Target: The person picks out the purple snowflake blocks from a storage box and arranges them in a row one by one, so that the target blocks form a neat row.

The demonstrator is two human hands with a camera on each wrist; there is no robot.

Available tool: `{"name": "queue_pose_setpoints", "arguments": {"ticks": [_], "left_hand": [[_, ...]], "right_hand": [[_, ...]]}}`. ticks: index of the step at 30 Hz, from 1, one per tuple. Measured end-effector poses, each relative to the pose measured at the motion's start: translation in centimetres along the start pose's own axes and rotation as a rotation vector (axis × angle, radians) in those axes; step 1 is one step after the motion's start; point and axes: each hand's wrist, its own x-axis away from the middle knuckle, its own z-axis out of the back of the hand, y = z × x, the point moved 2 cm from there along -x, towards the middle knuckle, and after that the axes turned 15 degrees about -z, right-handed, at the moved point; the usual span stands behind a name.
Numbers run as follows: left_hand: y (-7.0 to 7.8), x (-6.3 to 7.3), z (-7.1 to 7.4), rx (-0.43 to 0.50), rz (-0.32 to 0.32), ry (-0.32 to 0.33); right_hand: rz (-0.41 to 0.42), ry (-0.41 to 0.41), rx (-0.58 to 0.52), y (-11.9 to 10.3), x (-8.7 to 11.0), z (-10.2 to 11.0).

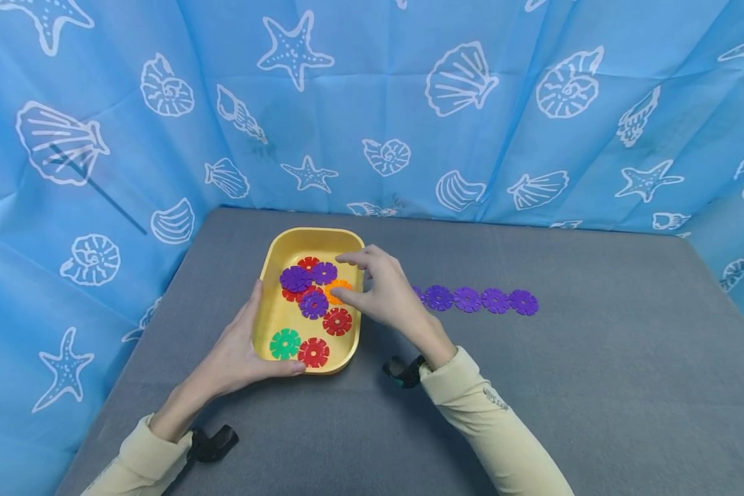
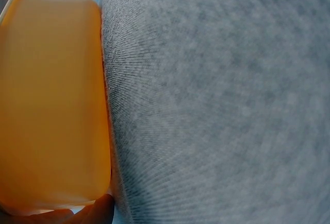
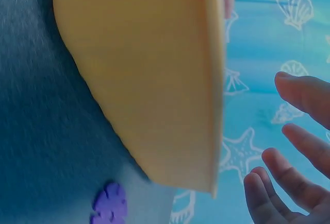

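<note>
A yellow plastic tray [image 1: 273, 331] sits on the grey table; its outer walls fill much of both wrist views. My left hand [image 1: 238, 351] holds its near left corner, thumb along the near rim and fingers against the left side. Inside lie several notched, flower-shaped plastic discs: purple ones [image 1: 314, 305], red ones [image 1: 337, 322], a green one [image 1: 285, 344] and an orange one [image 1: 346, 286]. Over the tray's right rim is my right hand [image 1: 384, 286], thumb and fingers spread apart. Its fingers [image 3: 304, 144] have nothing between them in the right wrist view.
To the right of the tray, a row of purple discs [image 1: 468, 300] lies side by side on the grey tabletop [image 1: 595, 386]. One purple disc [image 3: 111, 203] shows beside the tray in the right wrist view. A blue seashell-print curtain [image 1: 347, 103] hangs behind and to the sides.
</note>
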Motion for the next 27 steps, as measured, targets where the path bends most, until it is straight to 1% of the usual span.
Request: {"name": "queue_pose_setpoints", "arguments": {"ticks": [5, 10, 15, 18, 22, 27], "left_hand": [[0.0, 0.0, 0.0, 0.008, -0.012, -0.001], [0.0, 0.0, 0.0, 0.018, -0.020, -0.002], [0.1, 0.1, 0.1, 0.010, -0.015, -0.006], [0.1, 0.1, 0.1, 0.000, -0.012, -0.009], [0.0, 0.1, 0.1, 0.000, -0.015, -0.009], [0.0, 0.1, 0.0, 0.002, -0.017, -0.006]], "right_hand": [[0.003, -0.046, -0.005, -0.2, -0.4, -1.4], [-0.013, -0.123, -0.013, -0.3, -0.8, -2.9], [0.016, -0.175, 0.010, -0.8, -1.4, -4.4], [0.054, -0.186, 0.038, -1.1, -1.8, -5.2], [0.076, -0.180, 0.079, -1.1, -2.3, -6.0], [0.067, -0.175, 0.157, -1.1, -2.8, -6.5]]}}
